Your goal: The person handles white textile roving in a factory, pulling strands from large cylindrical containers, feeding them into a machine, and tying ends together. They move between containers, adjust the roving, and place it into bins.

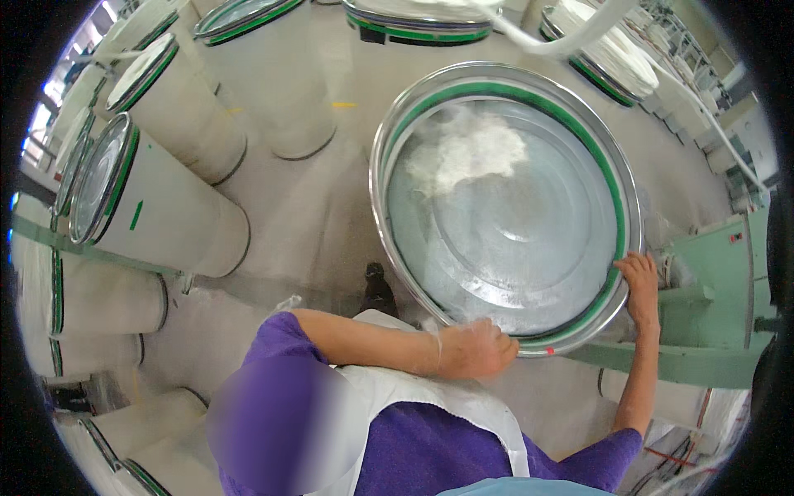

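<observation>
A large round can (506,68) stands before me, with a shiny metal rim and a green band just inside it. On the grey round plate (529,240) in its mouth lies a loose tuft of white fibre (475,153), toward the far left side. My left hand (475,349) is closed at the near edge of the can, its curled fingers against the rim. Thin white wisps hang about that wrist. Over the right side of the rim, the fingers of my right hand (640,285) are hooked, with their tips reaching the green band.
Several tall white cans (178,202) with green-banded rims stand at the left. More cans filled with white fibre (608,58) are at the back. A pale green machine (715,273) stands close on the right, and a white tube (550,41) crosses the top.
</observation>
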`<state>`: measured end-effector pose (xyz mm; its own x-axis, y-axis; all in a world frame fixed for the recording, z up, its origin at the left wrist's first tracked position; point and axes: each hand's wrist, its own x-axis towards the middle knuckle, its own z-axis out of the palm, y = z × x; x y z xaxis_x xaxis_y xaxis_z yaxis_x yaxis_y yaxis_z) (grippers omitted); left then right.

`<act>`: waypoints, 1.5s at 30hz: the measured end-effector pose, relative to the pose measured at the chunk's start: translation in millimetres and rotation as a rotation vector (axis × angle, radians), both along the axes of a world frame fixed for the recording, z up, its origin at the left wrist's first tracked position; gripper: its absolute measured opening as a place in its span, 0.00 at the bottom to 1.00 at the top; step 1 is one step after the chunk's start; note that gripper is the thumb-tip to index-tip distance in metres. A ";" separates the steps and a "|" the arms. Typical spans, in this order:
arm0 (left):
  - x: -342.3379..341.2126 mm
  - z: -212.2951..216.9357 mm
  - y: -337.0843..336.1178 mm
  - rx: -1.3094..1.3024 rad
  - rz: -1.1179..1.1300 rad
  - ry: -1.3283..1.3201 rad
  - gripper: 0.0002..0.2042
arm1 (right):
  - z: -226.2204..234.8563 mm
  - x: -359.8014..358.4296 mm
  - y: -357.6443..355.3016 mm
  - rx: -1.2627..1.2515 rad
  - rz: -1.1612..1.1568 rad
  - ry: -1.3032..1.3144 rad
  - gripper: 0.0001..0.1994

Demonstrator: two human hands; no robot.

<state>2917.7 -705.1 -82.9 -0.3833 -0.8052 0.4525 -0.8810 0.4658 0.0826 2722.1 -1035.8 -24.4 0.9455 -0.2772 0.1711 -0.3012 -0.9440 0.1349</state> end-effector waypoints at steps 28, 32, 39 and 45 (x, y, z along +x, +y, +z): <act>467.6 22.4 266.7 -0.264 0.700 0.330 0.08 | 3.0 423.2 215.2 0.252 0.786 0.143 0.11; 494.1 17.5 302.0 -0.354 0.769 0.335 0.07 | 7.7 457.3 239.0 0.190 0.834 0.151 0.13; 590.0 5.6 343.5 -0.485 1.474 -0.045 0.14 | -4.0 584.9 294.4 0.190 0.808 -0.114 0.15; 606.6 -6.1 412.1 -0.256 1.713 0.079 0.22 | -9.1 747.9 318.1 0.123 0.772 -0.238 0.22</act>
